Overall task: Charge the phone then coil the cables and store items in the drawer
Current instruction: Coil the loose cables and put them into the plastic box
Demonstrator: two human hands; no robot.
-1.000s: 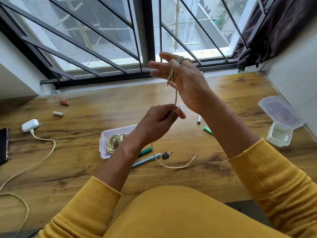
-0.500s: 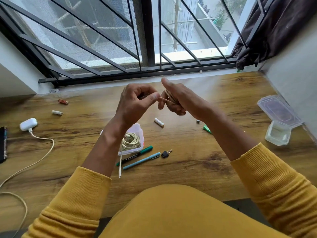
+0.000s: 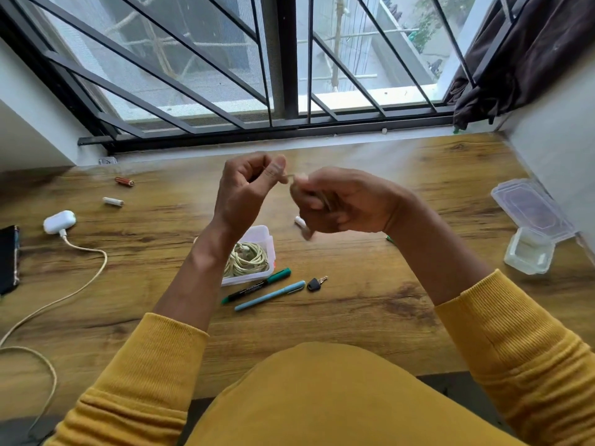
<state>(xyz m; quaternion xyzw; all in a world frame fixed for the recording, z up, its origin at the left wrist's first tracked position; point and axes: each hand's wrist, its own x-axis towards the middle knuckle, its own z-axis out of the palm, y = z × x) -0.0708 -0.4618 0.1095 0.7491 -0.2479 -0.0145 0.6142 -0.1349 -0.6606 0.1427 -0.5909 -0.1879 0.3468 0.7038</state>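
A thin cable (image 3: 289, 177) is pinched at its end by the left hand (image 3: 246, 191) and gripped, coiled, in the curled right hand (image 3: 341, 201), both raised over the desk (image 3: 370, 304), above a tub (image 3: 264, 235) in which another coil (image 3: 248, 260) is held.

Wood-grain table (image 3: 370, 317) (matt), clear plastic tub (image 3: 528, 255).

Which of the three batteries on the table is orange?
The orange battery, farthest back on the left near the window; the other two batteries are white.
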